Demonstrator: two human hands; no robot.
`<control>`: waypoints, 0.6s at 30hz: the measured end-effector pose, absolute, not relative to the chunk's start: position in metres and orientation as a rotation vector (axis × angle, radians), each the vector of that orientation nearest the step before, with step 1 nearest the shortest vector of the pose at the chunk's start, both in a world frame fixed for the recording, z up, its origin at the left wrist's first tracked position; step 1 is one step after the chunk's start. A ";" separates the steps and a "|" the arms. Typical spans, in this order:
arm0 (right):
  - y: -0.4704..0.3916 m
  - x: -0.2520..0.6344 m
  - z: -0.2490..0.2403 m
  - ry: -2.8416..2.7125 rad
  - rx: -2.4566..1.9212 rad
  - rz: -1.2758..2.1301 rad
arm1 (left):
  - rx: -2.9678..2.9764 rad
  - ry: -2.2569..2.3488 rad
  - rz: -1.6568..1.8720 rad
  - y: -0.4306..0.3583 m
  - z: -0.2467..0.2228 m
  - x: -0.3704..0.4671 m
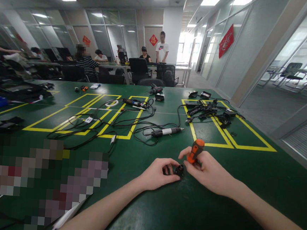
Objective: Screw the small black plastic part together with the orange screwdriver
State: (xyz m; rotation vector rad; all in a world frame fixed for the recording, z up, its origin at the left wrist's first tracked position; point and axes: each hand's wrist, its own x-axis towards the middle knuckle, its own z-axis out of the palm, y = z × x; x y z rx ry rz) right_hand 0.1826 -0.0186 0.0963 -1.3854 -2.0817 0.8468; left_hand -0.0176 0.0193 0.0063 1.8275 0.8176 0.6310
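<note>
Holding black part [179,171]: left hand [157,174], fingers half-curled.
Right hand [209,168], fingers wrapped, is gripping tilted orange screwdriver [195,151] just right of it.

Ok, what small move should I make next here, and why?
Perhaps ease the orange-handled tool toward the small black part: your right hand holds the tool close beside it, while your left hand holds the part at its fingertips.
</note>
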 end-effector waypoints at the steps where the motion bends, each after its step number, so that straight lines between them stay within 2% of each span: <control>1: -0.019 0.183 0.096 -2.075 -1.403 0.833 | 1.827 0.818 0.631 0.019 0.006 -0.018; 18: -0.018 0.184 0.093 -2.028 -1.376 0.831 | 1.817 0.813 0.617 0.020 0.009 -0.017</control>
